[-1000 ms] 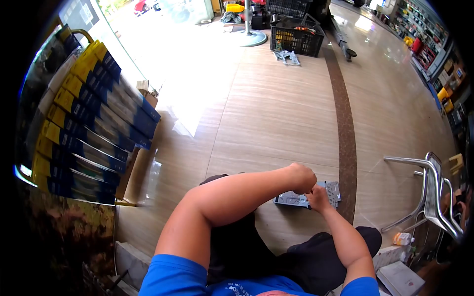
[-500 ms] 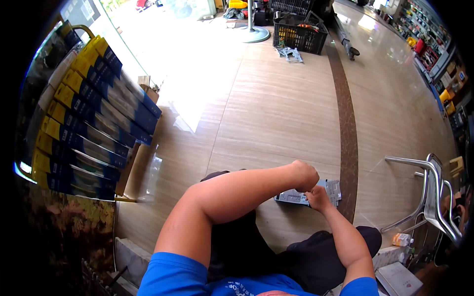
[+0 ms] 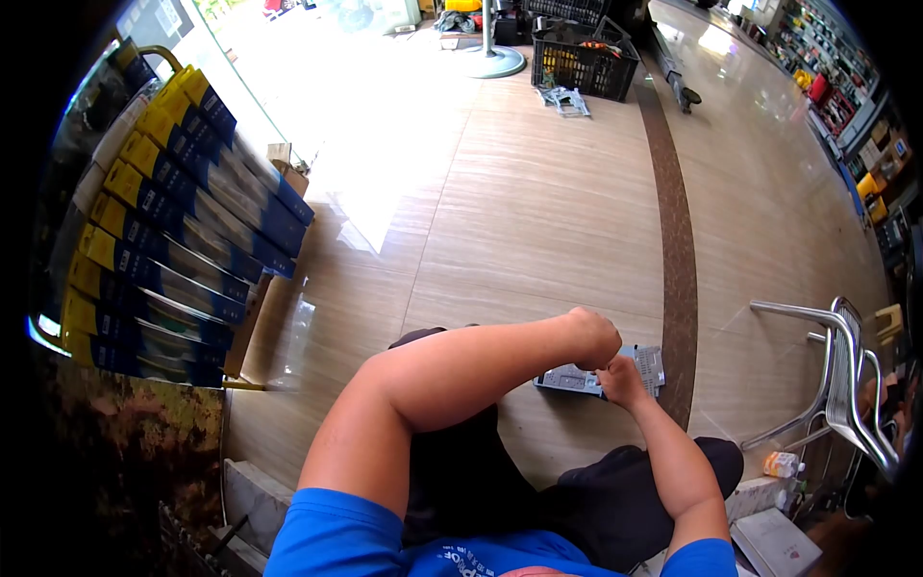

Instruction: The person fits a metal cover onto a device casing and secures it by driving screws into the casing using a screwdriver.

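A flat grey metal case (image 3: 570, 379) with a perforated panel lies on the floor in front of my legs. My left hand (image 3: 591, 338) is closed in a fist above the case, its back toward me. Just below it, my right hand (image 3: 623, 382) has its fingers curled together over the middle of the case, close to the left hand. What either hand grips is too small or hidden to make out.
A rack of blue and yellow packages (image 3: 168, 231) stands at the left. A metal chair (image 3: 841, 375) is at the right, near a bottle (image 3: 782, 465). Farther off are a black crate (image 3: 582, 72), a metal bracket (image 3: 565, 102) and a round stand base (image 3: 495, 62).
The hands and the metal case stay in almost the same place. The right hand has shifted only very slightly, and the whole view has tilted a little.
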